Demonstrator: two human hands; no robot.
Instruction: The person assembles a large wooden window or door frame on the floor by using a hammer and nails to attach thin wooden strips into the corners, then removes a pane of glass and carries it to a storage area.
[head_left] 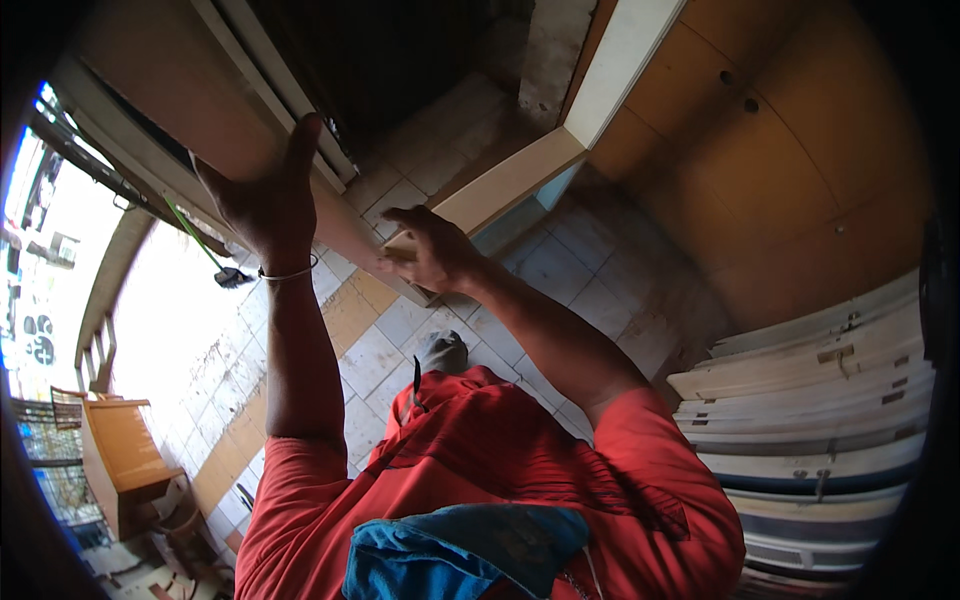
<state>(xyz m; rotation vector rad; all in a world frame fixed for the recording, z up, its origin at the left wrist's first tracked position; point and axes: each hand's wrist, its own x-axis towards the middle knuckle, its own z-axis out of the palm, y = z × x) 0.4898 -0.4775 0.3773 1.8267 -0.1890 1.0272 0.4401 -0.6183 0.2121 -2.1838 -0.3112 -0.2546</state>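
Note:
I hold a long tan wooden board (180,90) that runs from the upper left down toward the middle. My left hand (272,200), with a thin bracelet at the wrist, is pressed flat against the board's face, thumb pointing up and fingers behind its edge. My right hand (430,250) is curled around the board's lower end. Both arms reach out from my red shirt (480,450).
A stack of pale painted boards (810,420) lies at the right. A brown wooden door (800,130) and a white frame (520,170) stand beyond. The tiled floor (385,350) lies below, with a green-handled broom (200,245) and an orange wooden cabinet (125,450) at the left.

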